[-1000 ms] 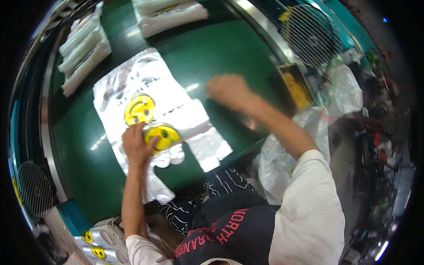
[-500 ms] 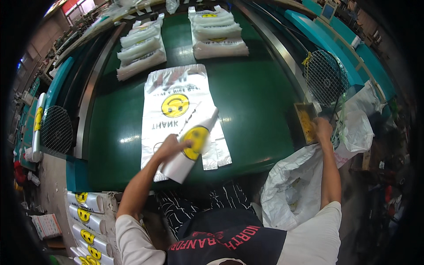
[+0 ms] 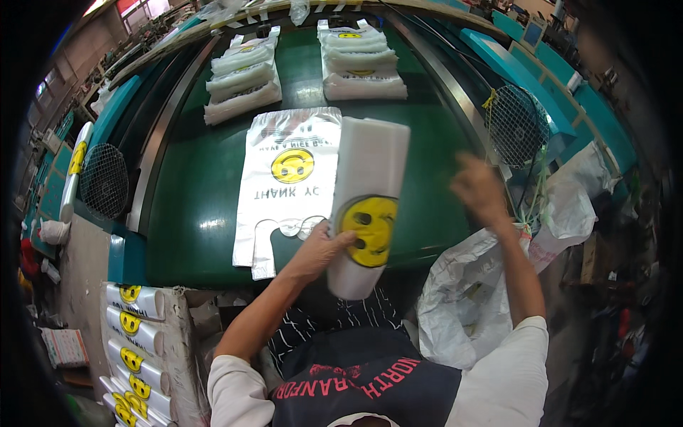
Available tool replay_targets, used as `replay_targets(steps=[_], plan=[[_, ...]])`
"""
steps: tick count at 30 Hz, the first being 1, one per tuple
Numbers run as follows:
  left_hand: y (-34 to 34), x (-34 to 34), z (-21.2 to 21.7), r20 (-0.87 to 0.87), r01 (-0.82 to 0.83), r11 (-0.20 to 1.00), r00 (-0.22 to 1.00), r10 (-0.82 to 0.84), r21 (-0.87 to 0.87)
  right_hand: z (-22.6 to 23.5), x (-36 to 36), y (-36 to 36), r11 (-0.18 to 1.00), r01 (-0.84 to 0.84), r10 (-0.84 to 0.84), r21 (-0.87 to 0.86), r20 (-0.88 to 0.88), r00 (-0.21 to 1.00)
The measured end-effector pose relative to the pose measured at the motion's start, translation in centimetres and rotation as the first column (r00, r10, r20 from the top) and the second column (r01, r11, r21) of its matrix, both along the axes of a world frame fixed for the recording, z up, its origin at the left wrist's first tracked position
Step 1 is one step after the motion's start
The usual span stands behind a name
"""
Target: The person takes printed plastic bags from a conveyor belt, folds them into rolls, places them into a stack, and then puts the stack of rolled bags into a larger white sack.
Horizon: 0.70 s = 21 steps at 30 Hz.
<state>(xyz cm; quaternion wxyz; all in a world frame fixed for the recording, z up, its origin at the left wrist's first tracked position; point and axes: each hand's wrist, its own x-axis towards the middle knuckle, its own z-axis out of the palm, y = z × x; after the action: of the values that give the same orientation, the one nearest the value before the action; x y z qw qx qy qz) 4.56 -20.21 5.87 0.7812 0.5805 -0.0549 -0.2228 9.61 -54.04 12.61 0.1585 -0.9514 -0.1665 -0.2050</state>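
Observation:
My left hand [image 3: 319, 255] is closed on a folded bundle of white plastic bags [image 3: 371, 160] with a yellow smiley print, its thumb pressed on the print. The bundle is tilted slightly and held above the front of the green belt [image 3: 192, 249]. Just left of it, a flat stack of silvery-white handled bags [image 3: 295, 135] with a smiley lies on the belt, partly covered by the bundle. Blurred by motion, my right hand [image 3: 480, 188] hangs over the belt's right side, apart from the bundle. Its fingers are bent, but whether they hold anything is unclear.
Two rows of folded bag bundles [image 3: 245, 92] [image 3: 363, 85] lie at the belt's far end. Mesh-covered round fans [image 3: 105, 181] [image 3: 518, 128] flank the belt. A large white sack [image 3: 455, 306] stands at front right. More smiley bundles [image 3: 135, 331] are stacked at lower left.
My left hand has moved right with the bundle and turned it more upright. My right hand has left the small box of yellow things at the right edge and moved up and left.

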Motion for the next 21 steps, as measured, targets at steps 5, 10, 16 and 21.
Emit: replay_targets(steps=[5,10,16,21], plan=[[-0.7,-2.0,2.2,0.075,0.035,0.999,0.997,-0.035,-0.007,-0.2,-3.2,11.2,0.852,-0.412,0.467,0.322,-0.114,0.877],[5.8,-5.4,4.0,0.257,0.287,0.951,0.916,-0.308,0.115,-4.8,-5.6,11.8,-0.282,0.42,0.855,0.863,0.026,0.519],[20.6,-13.9,-1.3,0.285,-0.182,0.801,0.959,0.015,0.57,-1.6,-8.1,19.9,0.132,-0.136,0.991,0.982,-0.126,0.051],[34.5,-21.5,0.8,0.176,-0.791,0.486,0.574,0.8,0.372,-9.7,-6.8,27.5,0.717,-0.692,0.59,-0.086,-0.454,0.668]])
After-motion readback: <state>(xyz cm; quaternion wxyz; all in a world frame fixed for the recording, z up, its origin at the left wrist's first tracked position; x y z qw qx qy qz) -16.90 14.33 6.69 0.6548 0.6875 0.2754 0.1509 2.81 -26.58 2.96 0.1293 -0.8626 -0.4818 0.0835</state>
